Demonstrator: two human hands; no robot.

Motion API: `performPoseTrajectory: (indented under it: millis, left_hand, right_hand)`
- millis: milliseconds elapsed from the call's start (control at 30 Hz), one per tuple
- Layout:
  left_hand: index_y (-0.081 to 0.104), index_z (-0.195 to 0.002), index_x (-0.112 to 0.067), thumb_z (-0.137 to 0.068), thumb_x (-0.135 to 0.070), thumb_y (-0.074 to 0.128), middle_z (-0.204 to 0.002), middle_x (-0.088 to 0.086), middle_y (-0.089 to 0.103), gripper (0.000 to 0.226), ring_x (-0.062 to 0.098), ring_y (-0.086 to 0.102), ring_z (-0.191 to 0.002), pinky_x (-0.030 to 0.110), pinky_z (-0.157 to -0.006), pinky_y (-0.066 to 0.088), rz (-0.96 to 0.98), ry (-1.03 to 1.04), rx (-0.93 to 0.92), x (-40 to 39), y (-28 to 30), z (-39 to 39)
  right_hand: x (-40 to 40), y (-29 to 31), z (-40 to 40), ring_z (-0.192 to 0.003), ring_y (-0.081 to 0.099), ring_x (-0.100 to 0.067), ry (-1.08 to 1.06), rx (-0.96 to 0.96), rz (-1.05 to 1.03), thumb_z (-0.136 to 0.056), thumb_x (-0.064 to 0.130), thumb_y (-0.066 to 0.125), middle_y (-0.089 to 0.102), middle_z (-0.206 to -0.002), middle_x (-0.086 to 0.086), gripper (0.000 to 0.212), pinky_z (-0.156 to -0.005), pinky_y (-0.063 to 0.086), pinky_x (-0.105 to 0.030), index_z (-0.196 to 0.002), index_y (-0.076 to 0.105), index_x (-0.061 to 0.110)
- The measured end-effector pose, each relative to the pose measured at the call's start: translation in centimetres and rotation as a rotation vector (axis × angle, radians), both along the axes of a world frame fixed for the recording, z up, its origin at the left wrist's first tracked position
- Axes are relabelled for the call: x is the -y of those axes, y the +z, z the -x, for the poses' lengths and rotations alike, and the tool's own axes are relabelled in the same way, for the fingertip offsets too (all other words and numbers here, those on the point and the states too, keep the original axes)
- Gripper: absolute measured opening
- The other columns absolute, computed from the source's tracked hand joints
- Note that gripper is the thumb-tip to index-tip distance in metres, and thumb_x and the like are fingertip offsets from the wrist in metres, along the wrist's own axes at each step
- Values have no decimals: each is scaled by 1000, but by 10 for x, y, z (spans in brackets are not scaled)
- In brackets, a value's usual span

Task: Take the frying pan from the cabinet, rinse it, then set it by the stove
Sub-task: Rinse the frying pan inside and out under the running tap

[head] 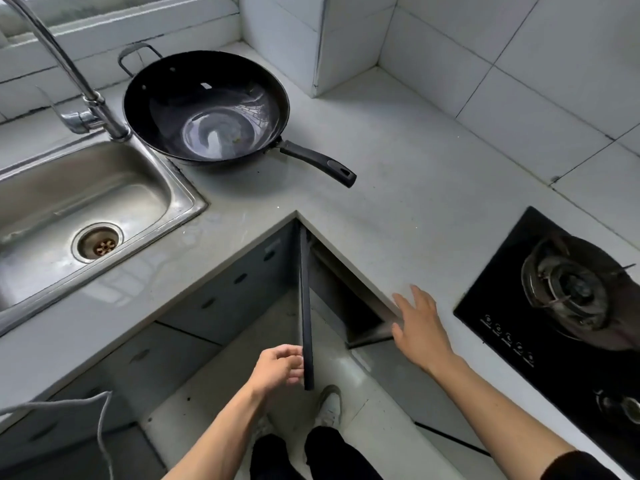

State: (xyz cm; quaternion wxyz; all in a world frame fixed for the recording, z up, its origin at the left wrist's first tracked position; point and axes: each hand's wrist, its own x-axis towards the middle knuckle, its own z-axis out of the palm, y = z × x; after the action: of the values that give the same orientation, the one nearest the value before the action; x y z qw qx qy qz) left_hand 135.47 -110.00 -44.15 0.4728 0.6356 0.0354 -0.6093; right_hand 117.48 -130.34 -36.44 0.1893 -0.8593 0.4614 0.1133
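Corner counter [398,216], frying pan [206,107] handle toward stove [568,306]; left hand [277,367] seemingly gripping cabinet door [306,313], right hand [420,327] spread.

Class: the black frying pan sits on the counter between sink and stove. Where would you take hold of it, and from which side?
Take the frying pan by its long handle, coming from the stove side. The handle points toward the stove, clear of the faucet, and suits a full-hand grip.
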Motion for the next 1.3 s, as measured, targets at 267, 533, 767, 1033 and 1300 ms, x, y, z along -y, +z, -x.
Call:
performPoseTrajectory:
  millis: [267, 533, 767, 1033, 1300]
  left_hand:
    - [62, -103, 5, -81, 23, 35, -80, 18, 72, 39, 16, 67, -56, 19, -47, 45, -45, 3, -147, 58, 18, 44]
    - [58, -114, 9, -71, 23, 27, -103, 23, 72, 55, 34, 72, -92, 26, -67, 56, -28, 31, -226, 113, 18, 77]
    - [55, -125, 5, -65, 24, 27, -118, 20, 67, 69, 30, 65, -111, 35, -93, 47, 19, 88, -342, 145, 18, 91]
    - [48, -119, 3, -68, 31, 21, -112, 22, 67, 64, 33, 65, -103, 38, -90, 50, 46, 233, -406, 174, 27, 106]
    - [59, -90, 1, -65, 29, 23, -87, 15, 69, 53, 28, 69, -91, 34, -94, 50, 90, 195, -428, 183, 31, 109]
  right_hand:
    - [33, -5, 24, -140, 16, -28, 106, -28, -86, -87, 0, 50, 19, -157, -10, 72, -115, 19, -31, -150, 25, 23]
    - [49, -7, 37, -136, 16, -26, 217, -65, -101, -84, 1, 50, 17, -156, -5, 80, -111, 27, -31, -151, 19, 32]
    - [42, 1, 34, -138, 12, -23, 164, -48, -75, -84, 4, 54, 12, -158, -1, 81, -96, 42, -32, -151, 19, 33]
    - [42, -2, 38, -141, 8, -20, 156, 1, -83, -83, 1, 52, 8, -159, 2, 82, -95, 46, -33, -151, 18, 34]
    - [44, -4, 39, -139, 9, -21, 156, 0, -77, -82, 0, 52, 9, -158, 2, 82, -92, 48, -33, -149, 20, 35]
